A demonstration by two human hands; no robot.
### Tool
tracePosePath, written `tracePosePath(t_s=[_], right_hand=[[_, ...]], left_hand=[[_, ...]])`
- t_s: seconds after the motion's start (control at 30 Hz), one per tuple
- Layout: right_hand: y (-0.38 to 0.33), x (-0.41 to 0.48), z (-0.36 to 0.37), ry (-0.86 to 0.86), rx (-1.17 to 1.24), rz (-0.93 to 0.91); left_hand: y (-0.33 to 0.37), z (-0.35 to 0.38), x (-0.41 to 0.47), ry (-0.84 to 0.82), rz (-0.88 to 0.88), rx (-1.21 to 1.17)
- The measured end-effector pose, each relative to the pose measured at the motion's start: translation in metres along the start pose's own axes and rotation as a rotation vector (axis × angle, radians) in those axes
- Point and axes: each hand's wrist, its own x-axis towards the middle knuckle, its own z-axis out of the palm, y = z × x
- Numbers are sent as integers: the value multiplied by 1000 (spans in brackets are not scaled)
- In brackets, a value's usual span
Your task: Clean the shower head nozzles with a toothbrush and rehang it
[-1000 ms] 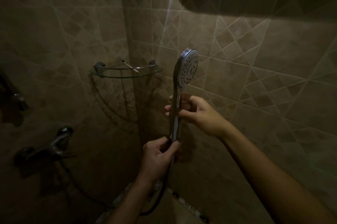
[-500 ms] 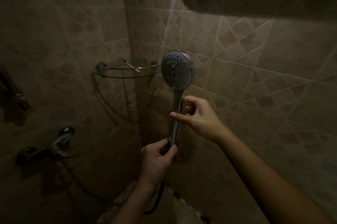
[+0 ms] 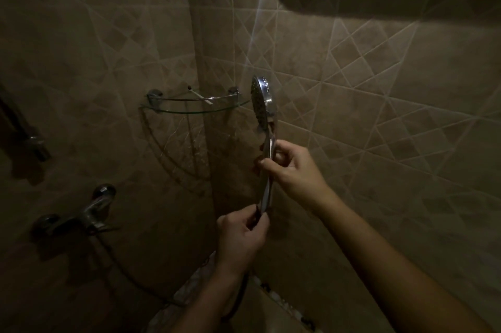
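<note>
Turned since a moment ago, the shower head (image 3: 262, 100) now faces left, nozzles edge-on. Nearest, the left hand (image 3: 241, 237) pinches the handle's base; the right hand (image 3: 290, 167) grips mid-handle. Farther left, a toothbrush (image 3: 199, 94) lies untouched on the glass shelf (image 3: 189, 109), so scrubbing probably hasn't begun.

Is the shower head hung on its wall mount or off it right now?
Off it. The shower head is upright in both hands: right hand mid-handle, left hand at its base. No mount is visible.

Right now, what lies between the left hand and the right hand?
In the head view, only the chrome handle of the shower head spans between the left hand and right hand.
</note>
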Motion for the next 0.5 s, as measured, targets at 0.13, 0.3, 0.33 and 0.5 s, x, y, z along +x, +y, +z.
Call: tracePosePath(t_s=[0.13,0.3,0.33,0.5], right_hand=[[4,5,5,58,10,-7],[-7,5,5,-157,702,272],[-6,6,5,-217,749,275],[2,11,15,-491,834,212]], left_hand=[[3,4,1,62,63,120],[27,-14,13,-454,-400,-516],[31,-15,16,-607,-473,-580],[34,-5,23,-1076,-654,-833]])
